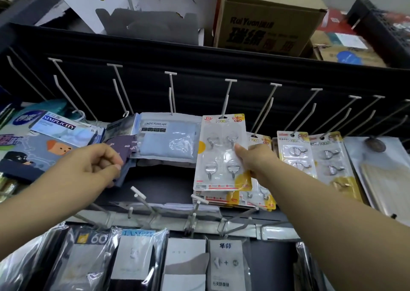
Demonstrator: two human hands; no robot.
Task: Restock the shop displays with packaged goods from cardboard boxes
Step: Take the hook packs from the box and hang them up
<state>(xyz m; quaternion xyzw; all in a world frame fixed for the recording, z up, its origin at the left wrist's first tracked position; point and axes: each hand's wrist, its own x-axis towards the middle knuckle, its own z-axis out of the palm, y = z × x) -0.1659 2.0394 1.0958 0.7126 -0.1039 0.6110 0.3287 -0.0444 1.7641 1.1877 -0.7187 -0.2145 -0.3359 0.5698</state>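
Observation:
A clear pack of metal hooks with yellow corners (218, 157) hangs on a white display peg (228, 97). My right hand (257, 159) pinches the pack's right edge, thumb on its front. My left hand (99, 164) is closed on a dark purple and blue fabric pack (124, 151), left of a grey underwear pack (168, 139) on its own peg. More hook packs (295, 153) hang to the right, and others sit behind the one I hold.
A brown cardboard box (264, 26) and white cartons stand on the top shelf. Bare white pegs (310, 106) jut from the black back panel. A lower row of pegs (142, 199) carries bagged goods (137, 259). Packaged items (57, 131) lie at the left.

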